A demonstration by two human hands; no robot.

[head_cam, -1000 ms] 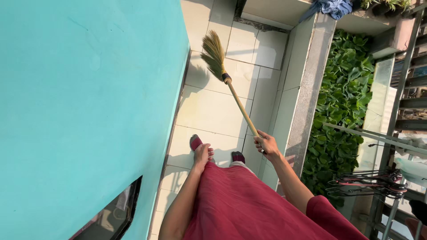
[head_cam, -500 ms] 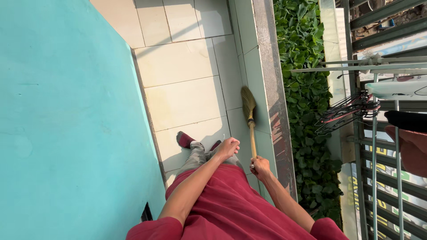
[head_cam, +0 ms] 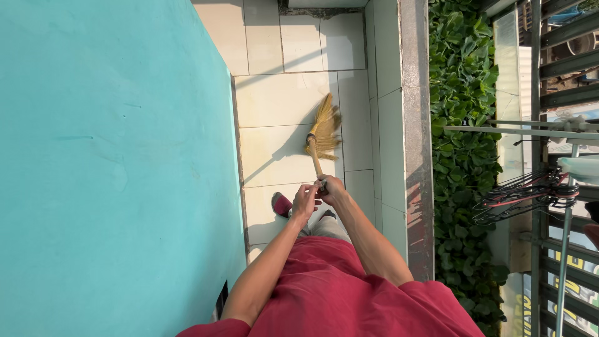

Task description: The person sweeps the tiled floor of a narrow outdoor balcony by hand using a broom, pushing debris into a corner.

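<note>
Narrow tiled balcony floor [head_cam: 281, 100] between turquoise wall [head_cam: 112, 156] and low parapet [head_cam: 415, 125]. My right hand [head_cam: 332, 189] and left hand [head_cam: 304, 201] both grasp the broom [head_cam: 322, 131], bristles on the tile ahead. No debris visible; progress undeterminable.

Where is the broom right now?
In the head view, the broom is near the middle, its bristles on the pale floor tiles between the turquoise wall and the low ledge. The right hand grips its handle, the left hand beside it.

Both hands [head_cam: 318, 195] apparently grip broom [head_cam: 322, 134].
</note>
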